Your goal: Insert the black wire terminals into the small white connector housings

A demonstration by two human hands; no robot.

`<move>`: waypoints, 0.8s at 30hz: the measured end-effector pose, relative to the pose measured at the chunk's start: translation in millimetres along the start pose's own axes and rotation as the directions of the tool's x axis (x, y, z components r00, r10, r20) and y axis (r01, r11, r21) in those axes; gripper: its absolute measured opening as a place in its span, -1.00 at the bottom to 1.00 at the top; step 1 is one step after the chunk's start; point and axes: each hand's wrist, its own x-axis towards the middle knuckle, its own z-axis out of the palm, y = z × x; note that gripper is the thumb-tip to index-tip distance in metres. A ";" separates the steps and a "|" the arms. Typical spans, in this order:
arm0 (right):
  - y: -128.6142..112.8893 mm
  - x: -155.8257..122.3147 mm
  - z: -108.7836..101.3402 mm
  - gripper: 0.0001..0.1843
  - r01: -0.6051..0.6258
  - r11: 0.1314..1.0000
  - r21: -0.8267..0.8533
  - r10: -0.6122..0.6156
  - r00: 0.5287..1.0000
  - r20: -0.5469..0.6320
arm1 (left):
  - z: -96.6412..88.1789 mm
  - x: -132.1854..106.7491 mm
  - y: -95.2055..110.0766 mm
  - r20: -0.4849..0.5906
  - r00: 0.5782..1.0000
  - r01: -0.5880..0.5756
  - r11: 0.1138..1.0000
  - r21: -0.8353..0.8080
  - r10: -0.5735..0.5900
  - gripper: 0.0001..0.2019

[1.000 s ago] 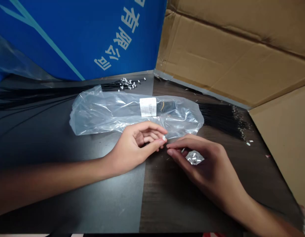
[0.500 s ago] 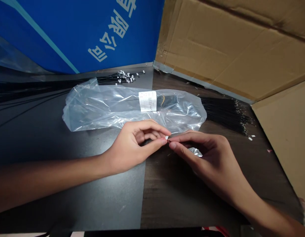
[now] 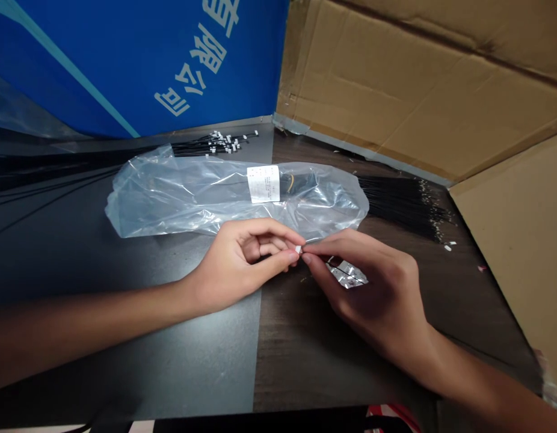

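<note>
My left hand [image 3: 246,264] pinches a tiny white connector housing [image 3: 298,249] between thumb and forefinger. My right hand [image 3: 369,282] meets it from the right, its thumb and forefinger pinched on a thin black wire [image 3: 339,267] whose end touches the connector. Under the right palm lies a small crumpled clear packet of white parts [image 3: 348,275]. Both hands rest low over the dark table [image 3: 305,355], just in front of a clear plastic bag [image 3: 192,198].
The clear bag carries a white label [image 3: 263,183]. A bundle of black wires [image 3: 405,204] lies at the right, another with white connectors [image 3: 215,144] at the back. Blue board [image 3: 125,60] and cardboard sheets [image 3: 418,90] wall the back and right.
My right hand has closed in on the left until the fingertips meet at the white connector. The view has shifted slightly, and the small packet shows again under the right hand.
</note>
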 end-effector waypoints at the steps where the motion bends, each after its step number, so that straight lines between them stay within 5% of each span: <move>1: 1.1 -1.1 0.3 -0.89 0.053 0.997 -0.053 -0.054 0.998 -0.025 | 0.1 0.5 0.5 0.002 1.000 0.013 1.000 -0.012 -0.013 -0.84; 12: 7.5 -1.9 0.0 -0.77 0.351 0.873 -0.340 -0.403 0.910 -0.095 | 3.1 2.2 2.6 -0.021 0.999 0.045 0.995 -0.087 -0.047 -0.89; 24: 8.5 -4.1 0.3 -0.80 0.346 0.877 -0.332 -0.385 0.921 -0.056 | 1.9 2.9 0.3 -0.007 0.999 -0.041 0.999 -0.026 0.041 -0.85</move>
